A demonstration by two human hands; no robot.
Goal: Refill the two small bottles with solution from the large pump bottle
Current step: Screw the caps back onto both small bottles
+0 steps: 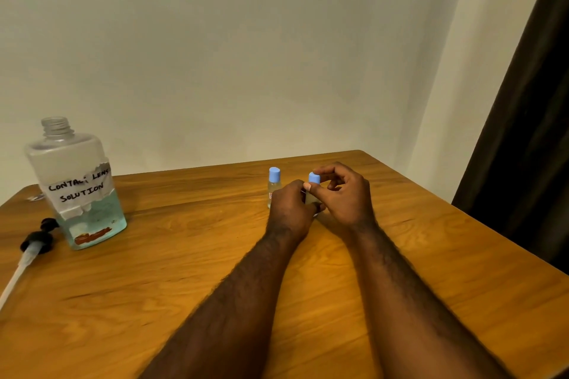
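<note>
The right small bottle (pixel 310 200) stands upright on the desk (pixel 184 271), left hand (pixel 291 209) gripping its body, right hand (pixel 348 198) pinching its blue cap (pixel 314 177); the large solution bottle (pixel 77 184) stands well apart leftward.

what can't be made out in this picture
Head view only:
1. held small bottle: body and fill level hidden by the left hand and right hand gripping it.
2. other small bottle: red label too small to read; lower part partly behind the left hand.
3. pump: its tube is cut off by the left edge.
</note>
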